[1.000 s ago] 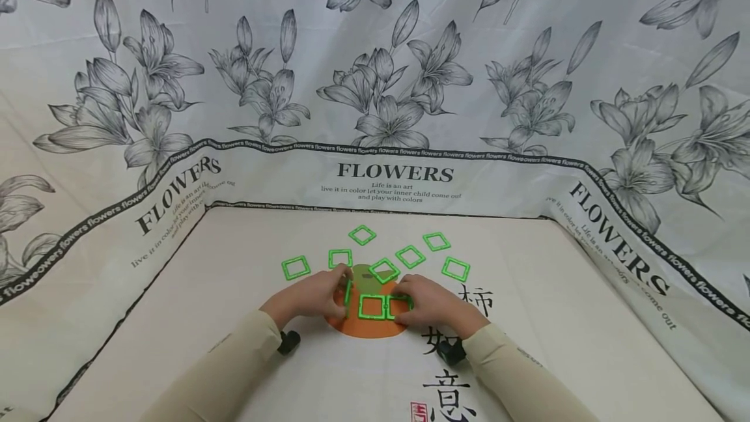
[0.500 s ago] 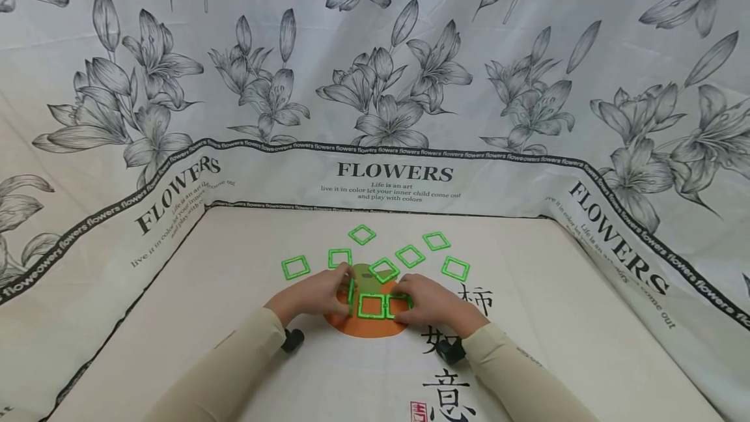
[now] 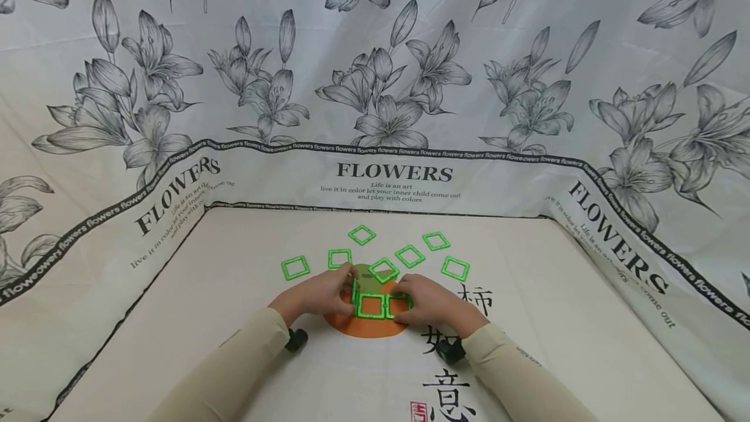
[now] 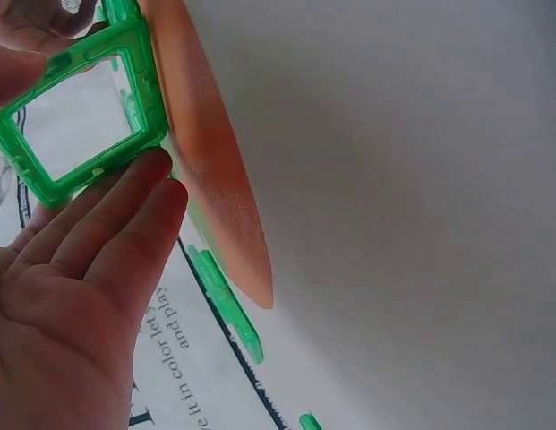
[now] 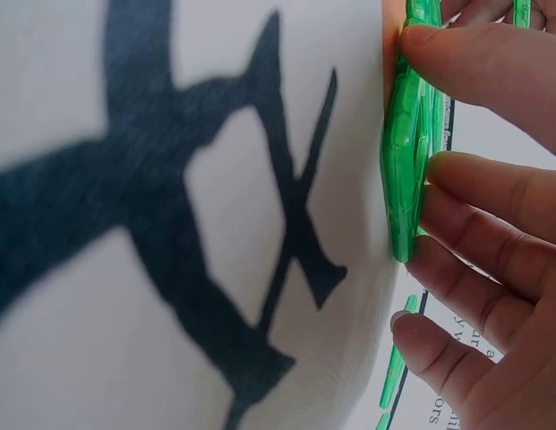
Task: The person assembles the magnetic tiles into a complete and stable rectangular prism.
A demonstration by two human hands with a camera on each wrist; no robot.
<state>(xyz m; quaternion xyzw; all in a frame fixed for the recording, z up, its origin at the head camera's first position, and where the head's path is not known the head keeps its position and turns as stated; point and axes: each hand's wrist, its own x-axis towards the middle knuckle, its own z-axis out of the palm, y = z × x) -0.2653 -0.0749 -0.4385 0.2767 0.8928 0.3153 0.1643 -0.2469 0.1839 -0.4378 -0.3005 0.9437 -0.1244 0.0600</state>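
Observation:
My left hand holds a green square magnetic tile on edge, its thumb and fingers at opposite sides of the frame. In the head view this upright tile stands right at the left side of a flat green tile. A second flat tile adjoins that one on the right. The fingers and thumb of my right hand grip this right-hand tile at its edges, covering part of it. In the right wrist view, the tile's green edge lies between thumb and fingertips.
Several loose green square tiles lie farther back, among them one at the left and one at the back right. The pale cloth has an orange persimmon print and black characters. A flowered curtain surrounds the back and sides.
My left hand has moved slightly right with the upright tile, which now meets the flat tile's left side. The right hand and its tile have stayed put.

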